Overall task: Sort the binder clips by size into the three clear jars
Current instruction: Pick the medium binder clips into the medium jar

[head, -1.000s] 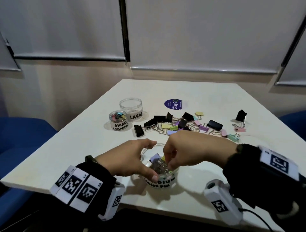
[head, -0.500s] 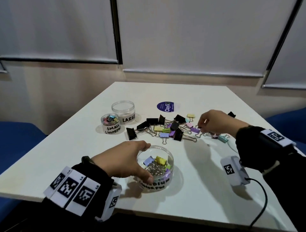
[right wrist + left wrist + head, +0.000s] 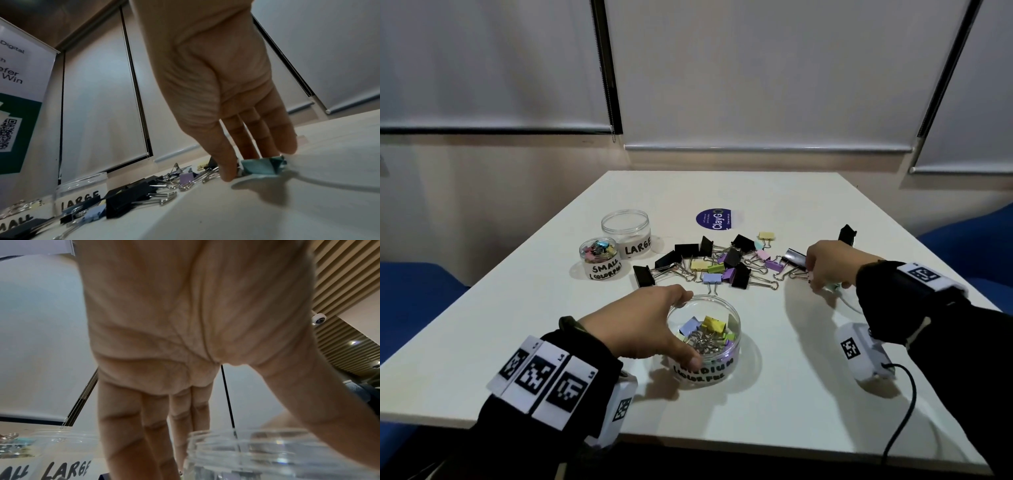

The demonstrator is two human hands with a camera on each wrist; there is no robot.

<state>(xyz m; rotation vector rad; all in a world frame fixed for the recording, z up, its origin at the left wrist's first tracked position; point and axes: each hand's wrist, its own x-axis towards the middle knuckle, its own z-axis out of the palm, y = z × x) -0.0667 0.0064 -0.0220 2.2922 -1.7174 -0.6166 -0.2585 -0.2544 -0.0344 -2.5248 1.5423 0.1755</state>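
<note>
My left hand [image 3: 674, 329] grips the clear jar marked MEDIUM [image 3: 726, 346] near the table's front; several pastel clips lie inside. From the left wrist view the jar's rim [image 3: 267, 451] sits under the thumb and fingers. My right hand [image 3: 822, 277] is down at the right end of the loose pile of black and pastel binder clips [image 3: 722, 263]. Its thumb and fingertips pinch a teal binder clip [image 3: 263, 167] that lies on the table. The SMALL jar [image 3: 601, 258], with several clips in it, and the LARGE jar [image 3: 626, 233] stand at the back left.
A round purple sticker [image 3: 714, 219] lies behind the pile. One black clip [image 3: 846, 234] stands alone beyond my right hand. Blue seats flank the white table [image 3: 791, 394], whose front edge is close to my wrists. A black cable [image 3: 900, 421] trails off the front right.
My right hand left the MEDIUM jar, swung out to the right end of the pile and came down on the teal clip. My left hand stayed on the jar.
</note>
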